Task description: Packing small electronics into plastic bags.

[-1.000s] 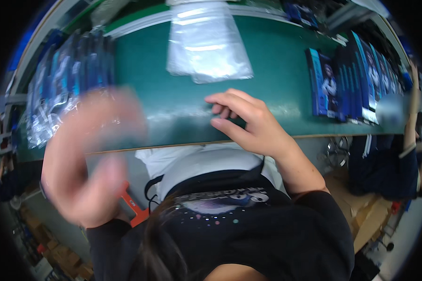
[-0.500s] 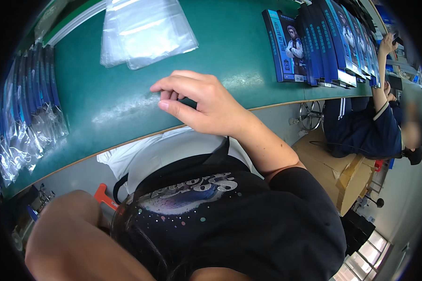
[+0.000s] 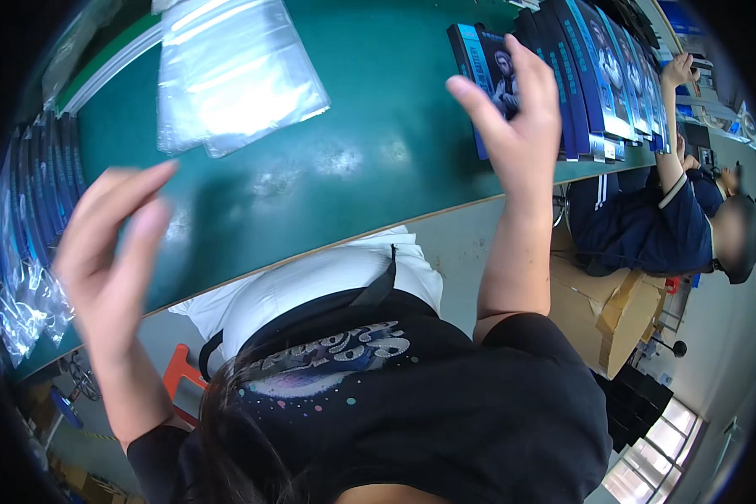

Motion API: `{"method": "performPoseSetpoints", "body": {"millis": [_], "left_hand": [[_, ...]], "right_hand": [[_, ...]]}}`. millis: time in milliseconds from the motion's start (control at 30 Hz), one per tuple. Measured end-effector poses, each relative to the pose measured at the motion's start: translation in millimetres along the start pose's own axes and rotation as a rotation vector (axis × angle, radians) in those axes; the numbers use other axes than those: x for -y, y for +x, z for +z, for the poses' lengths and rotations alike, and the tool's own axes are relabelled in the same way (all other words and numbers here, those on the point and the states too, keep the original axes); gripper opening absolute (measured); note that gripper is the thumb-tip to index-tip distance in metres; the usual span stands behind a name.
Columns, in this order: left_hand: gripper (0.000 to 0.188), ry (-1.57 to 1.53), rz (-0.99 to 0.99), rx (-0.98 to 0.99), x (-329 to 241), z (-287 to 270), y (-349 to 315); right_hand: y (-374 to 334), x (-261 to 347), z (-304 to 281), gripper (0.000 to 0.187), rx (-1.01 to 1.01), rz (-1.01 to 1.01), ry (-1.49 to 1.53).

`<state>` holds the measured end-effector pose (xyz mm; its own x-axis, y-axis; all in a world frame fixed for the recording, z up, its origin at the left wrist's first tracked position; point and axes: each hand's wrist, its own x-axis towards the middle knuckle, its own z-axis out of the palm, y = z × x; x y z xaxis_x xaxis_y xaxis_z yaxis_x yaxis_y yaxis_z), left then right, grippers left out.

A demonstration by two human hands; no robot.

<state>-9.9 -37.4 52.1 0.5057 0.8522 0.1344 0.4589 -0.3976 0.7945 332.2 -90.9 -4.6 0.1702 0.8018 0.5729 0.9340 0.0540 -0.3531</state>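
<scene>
Flat dark-blue boxes (image 3: 592, 94) with light-blue trim and a printed figure are leaning in an overlapping row at the right of the worktop (image 3: 378, 101). Film-wrapped boxes (image 3: 35, 189) are standing close together at the left, loose film protruding nearward.
</scene>
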Motion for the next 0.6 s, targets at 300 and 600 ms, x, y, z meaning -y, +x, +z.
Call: {"method": "performPoseSetpoints", "body": {"millis": [300,600], "left_hand": [[0.025,0.613,0.436,0.061,48.8,27.4,33.9],[0.019,0.332,0.297,0.005,39.4,36.1,34.4]], "right_hand": [[-16.8,26.9,19.6,0.079,0.333,-0.11,-0.116],[-16.1,42.8,6.5,0.089,0.217,0.434,0.673]]}}
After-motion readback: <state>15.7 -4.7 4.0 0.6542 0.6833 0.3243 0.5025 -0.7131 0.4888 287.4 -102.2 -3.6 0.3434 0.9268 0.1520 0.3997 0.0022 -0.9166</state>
